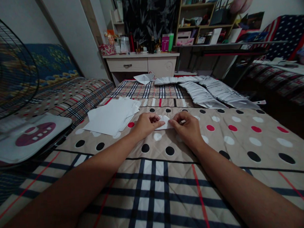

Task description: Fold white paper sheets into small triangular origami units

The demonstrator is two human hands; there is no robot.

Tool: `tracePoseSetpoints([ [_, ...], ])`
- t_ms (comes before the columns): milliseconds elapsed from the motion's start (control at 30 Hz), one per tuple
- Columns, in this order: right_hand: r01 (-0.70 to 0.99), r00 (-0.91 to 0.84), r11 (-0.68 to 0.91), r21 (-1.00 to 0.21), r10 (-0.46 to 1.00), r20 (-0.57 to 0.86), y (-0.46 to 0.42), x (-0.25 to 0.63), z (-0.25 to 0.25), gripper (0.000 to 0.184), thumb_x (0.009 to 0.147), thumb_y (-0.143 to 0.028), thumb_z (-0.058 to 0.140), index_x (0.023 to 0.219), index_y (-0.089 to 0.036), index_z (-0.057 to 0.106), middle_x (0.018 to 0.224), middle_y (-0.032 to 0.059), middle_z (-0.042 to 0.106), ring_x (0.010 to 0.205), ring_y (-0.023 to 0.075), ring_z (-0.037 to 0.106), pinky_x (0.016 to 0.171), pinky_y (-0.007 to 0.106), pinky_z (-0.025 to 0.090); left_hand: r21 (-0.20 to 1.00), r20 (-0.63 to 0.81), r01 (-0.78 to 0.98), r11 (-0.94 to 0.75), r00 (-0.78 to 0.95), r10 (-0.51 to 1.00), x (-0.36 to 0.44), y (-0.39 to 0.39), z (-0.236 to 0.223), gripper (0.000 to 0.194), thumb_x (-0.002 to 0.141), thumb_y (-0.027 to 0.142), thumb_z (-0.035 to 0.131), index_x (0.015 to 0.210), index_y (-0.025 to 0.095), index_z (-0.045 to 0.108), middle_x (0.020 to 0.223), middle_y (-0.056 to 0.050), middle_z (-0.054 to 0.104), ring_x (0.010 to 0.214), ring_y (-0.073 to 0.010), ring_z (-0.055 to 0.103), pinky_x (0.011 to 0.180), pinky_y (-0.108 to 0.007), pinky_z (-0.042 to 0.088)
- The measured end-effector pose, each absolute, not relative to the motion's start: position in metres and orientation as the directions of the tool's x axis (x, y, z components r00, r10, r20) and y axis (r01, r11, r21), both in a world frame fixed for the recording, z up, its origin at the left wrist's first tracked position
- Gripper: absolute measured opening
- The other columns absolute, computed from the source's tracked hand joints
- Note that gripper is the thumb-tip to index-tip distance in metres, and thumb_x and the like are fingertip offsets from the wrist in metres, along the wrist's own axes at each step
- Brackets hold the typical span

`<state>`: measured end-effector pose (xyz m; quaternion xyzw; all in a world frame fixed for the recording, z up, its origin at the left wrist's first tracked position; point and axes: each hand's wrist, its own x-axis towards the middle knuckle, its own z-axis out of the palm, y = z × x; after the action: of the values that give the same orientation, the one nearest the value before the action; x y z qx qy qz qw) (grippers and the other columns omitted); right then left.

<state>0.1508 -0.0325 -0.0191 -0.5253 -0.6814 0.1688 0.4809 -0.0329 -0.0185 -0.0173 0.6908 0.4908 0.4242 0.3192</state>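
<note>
Between my two hands is a small piece of folded white paper, close above the dotted bedspread. My left hand pinches its left end, the thumb lying along the near side. On the other end, my right hand grips with thumb and curled fingers. The paper's middle rises to a blunt point between the thumbs; my fingers hide its ends. Left of my left hand lies a loose stack of flat white sheets, their edges uneven.
Rows of folded white papers lie at the bed's far right. Another folded paper rests at the far edge. A fan stands at the left, its base beside the bed. Beyond is a white cabinet with bottles on top.
</note>
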Motion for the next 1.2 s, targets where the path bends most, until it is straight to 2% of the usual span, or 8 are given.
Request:
tracePoseSetpoints([
  [67, 0.525, 0.024, 0.381, -0.761, 0.887, 0.461, -0.031, 0.151, -0.020, 0.020, 0.071, -0.033, 0.070, 0.084, -0.018, 0.067, 0.083, 0.0060, 0.069, 0.073, 0.0186, 0.061, 0.066, 0.030, 0.046, 0.856, 0.302, 0.393, -0.336, 0.148, 0.942, -0.033, -0.019, -0.015, 0.025, 0.068, 0.036, 0.073, 0.069, 0.013, 0.065, 0.060, 0.003, 0.056, 0.053, -0.0076, 0.045, 0.052, -0.021, 0.035],
  [133, 0.487, -0.030, 0.342, -0.804, 0.926, 0.376, -0.030, 0.151, -0.022, 0.025, 0.073, -0.037, 0.069, 0.088, -0.018, 0.068, 0.080, 0.0058, 0.070, 0.069, 0.0184, 0.061, 0.063, 0.029, 0.045, 0.856, 0.322, 0.381, -0.350, 0.138, 0.937, -0.032, -0.021, -0.013, 0.025, 0.068, 0.037, 0.072, 0.069, 0.013, 0.063, 0.060, 0.003, 0.056, 0.053, -0.0078, 0.045, 0.052, -0.021, 0.035],
  [267, 0.399, -0.136, 0.294, -0.869, 0.956, 0.261, -0.032, 0.150, -0.022, 0.022, 0.078, -0.037, 0.063, 0.070, -0.017, 0.066, 0.064, 0.0041, 0.066, 0.057, 0.0156, 0.057, 0.053, 0.026, 0.039, 0.850, 0.334, 0.383, -0.362, 0.138, 0.932, -0.030, -0.023, -0.010, 0.025, 0.068, 0.035, 0.072, 0.069, 0.013, 0.061, 0.063, 0.002, 0.056, 0.056, -0.0082, 0.046, 0.053, -0.021, 0.036],
  [467, 0.350, -0.215, 0.366, -0.862, 0.927, 0.306, -0.036, 0.151, -0.015, 0.022, 0.079, -0.032, 0.060, 0.064, -0.016, 0.062, 0.052, -0.0017, 0.054, 0.049, 0.0105, 0.044, 0.049, 0.024, 0.031, 0.875, 0.280, 0.319, -0.365, 0.282, 0.918, -0.029, -0.025, -0.011, 0.025, 0.072, 0.035, 0.069, 0.080, 0.012, 0.065, 0.069, 0.001, 0.060, 0.058, -0.0087, 0.050, 0.052, -0.020, 0.036],
  [700, 0.317, -0.321, 0.417, -0.852, 0.892, 0.317, -0.037, 0.149, -0.014, 0.028, 0.085, -0.034, 0.056, 0.062, -0.017, 0.055, 0.052, -0.0034, 0.049, 0.050, 0.0095, 0.040, 0.051, 0.024, 0.030, 0.857, 0.278, 0.362, -0.367, 0.274, 0.921, -0.030, -0.030, -0.007, 0.035, 0.084, 0.042, 0.055, 0.062, 0.015, 0.057, 0.052, 0.004, 0.046, 0.049, -0.0080, 0.041, 0.046, -0.021, 0.029],
  [800, 0.329, -0.342, 0.428, -0.842, 0.885, 0.317, -0.038, 0.148, -0.013, 0.027, 0.084, -0.032, 0.057, 0.062, -0.018, 0.055, 0.054, -0.0033, 0.050, 0.053, 0.0099, 0.041, 0.053, 0.024, 0.031, 0.874, 0.250, 0.352, -0.335, 0.264, 0.931, -0.031, -0.030, -0.006, 0.039, 0.085, 0.046, 0.053, 0.061, 0.015, 0.057, 0.050, 0.003, 0.046, 0.048, -0.0087, 0.041, 0.044, -0.022, 0.028],
  [1067, 0.327, -0.303, 0.396, -0.858, 0.904, 0.302, -0.038, 0.146, -0.012, 0.028, 0.084, -0.033, 0.056, 0.060, -0.018, 0.054, 0.054, -0.0031, 0.052, 0.051, 0.0098, 0.042, 0.052, 0.024, 0.032, 0.971, 0.126, 0.188, -0.146, 0.118, 0.985, -0.029, -0.025, -0.013, 0.047, 0.082, 0.058, 0.053, 0.061, 0.017, 0.053, 0.049, 0.003, 0.049, 0.040, -0.0089, 0.043, 0.037, -0.021, 0.029],
  [1200, 0.206, -0.152, 0.291, -0.934, 0.953, 0.263, -0.037, 0.145, -0.013, 0.025, 0.081, -0.038, 0.061, 0.067, -0.017, 0.060, 0.054, -0.0022, 0.055, 0.047, 0.0101, 0.043, 0.048, 0.024, 0.032, 0.991, 0.104, 0.058, -0.118, 0.202, 0.974, -0.030, -0.028, -0.008, 0.052, 0.083, 0.065, 0.049, 0.075, 0.015, 0.060, 0.057, 0.000, 0.059, 0.044, -0.0093, 0.050, 0.041, -0.021, 0.037],
])
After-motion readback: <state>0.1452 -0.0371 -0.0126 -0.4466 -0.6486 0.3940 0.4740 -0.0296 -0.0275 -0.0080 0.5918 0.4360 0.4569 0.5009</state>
